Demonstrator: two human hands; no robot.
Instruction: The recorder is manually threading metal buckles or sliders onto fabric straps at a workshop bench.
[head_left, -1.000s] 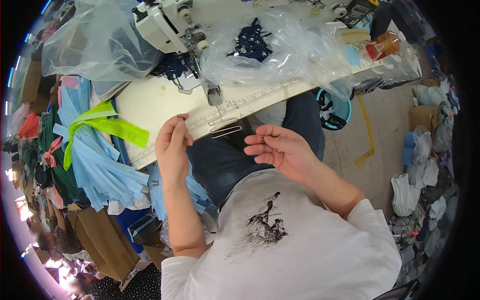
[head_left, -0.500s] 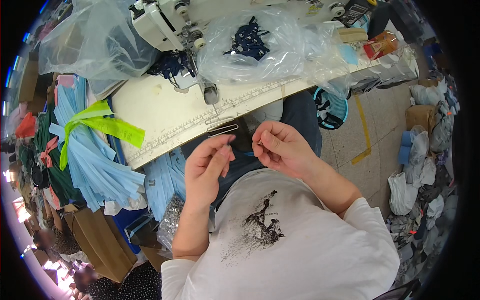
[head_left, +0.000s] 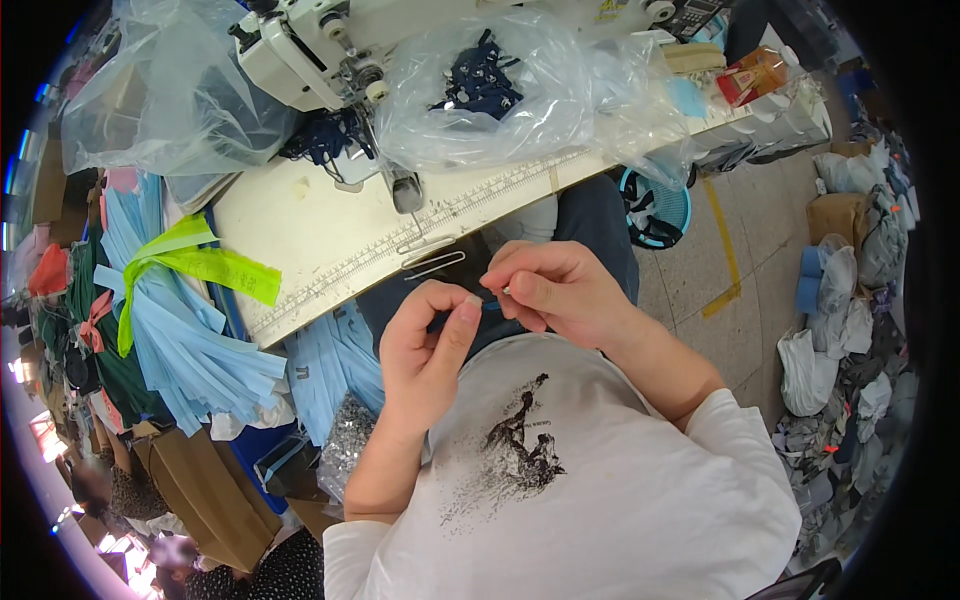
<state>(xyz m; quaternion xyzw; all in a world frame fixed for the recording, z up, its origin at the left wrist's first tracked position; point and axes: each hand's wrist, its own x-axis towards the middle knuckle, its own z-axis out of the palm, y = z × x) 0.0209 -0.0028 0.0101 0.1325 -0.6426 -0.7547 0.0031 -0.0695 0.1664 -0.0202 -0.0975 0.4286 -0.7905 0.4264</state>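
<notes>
My left hand (head_left: pixel 428 345) and my right hand (head_left: pixel 555 290) meet in front of my chest, just below the sewing table's front edge (head_left: pixel 330 265). Between their fingertips they pinch a small piece with a blue bit and a tiny metal part (head_left: pixel 497 298); it is too small to name. Both hands have their fingers curled around it. Behind them on the table stand a white sewing machine (head_left: pixel 300 50) and a clear plastic bag (head_left: pixel 490 100) with dark blue pieces inside.
A bundle of light blue fabric strips (head_left: pixel 190 340) tied with a yellow-green band (head_left: pixel 195 262) hangs at the table's left. Cardboard boxes (head_left: pixel 195 480) stand lower left. Piles of fabric (head_left: pixel 850 330) lie on the floor at right. A teal basket (head_left: pixel 655 210) sits under the table.
My left hand has come down from the table edge toward my chest and met my right hand, which shifted slightly up. Both now pinch the small piece together.
</notes>
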